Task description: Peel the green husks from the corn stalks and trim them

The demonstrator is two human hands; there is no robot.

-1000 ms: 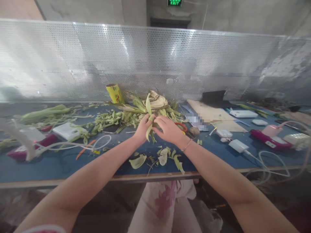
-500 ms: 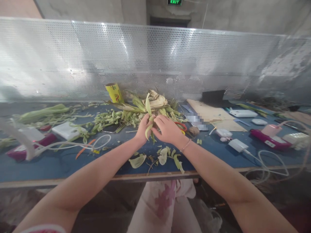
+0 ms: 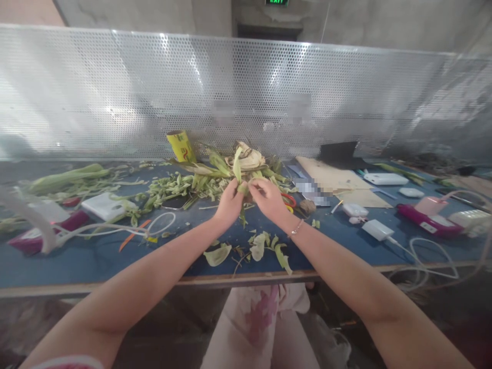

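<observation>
Over the middle of the blue table, my left hand [image 3: 228,202] is closed around a small bunch of green leaf strips that look like corn husk [image 3: 237,163]. One pale strip sticks up above the fingers, and a darker green end hangs below. Close beside it on the right, my right hand [image 3: 269,201] has thumb and fingers pinched together near the top of the bunch; what sits between them is too small to make out. Behind both hands lies a heap of green strips and knotted pieces [image 3: 171,188], with a dry, pale husk piece [image 3: 251,158] on top.
Torn leaves [image 3: 258,247] lie near the table's front edge. A yellow tube [image 3: 181,146] leans at the back. Red and yellow loops [image 3: 289,200] and brown paper [image 3: 326,174] are to the right. White chargers [image 3: 377,230], purple power strips [image 3: 426,220] and cables flank both sides.
My right hand has drawn slightly away to the right, and its fingers have come together in a pinch. The bunch in my left hand now stands more upright.
</observation>
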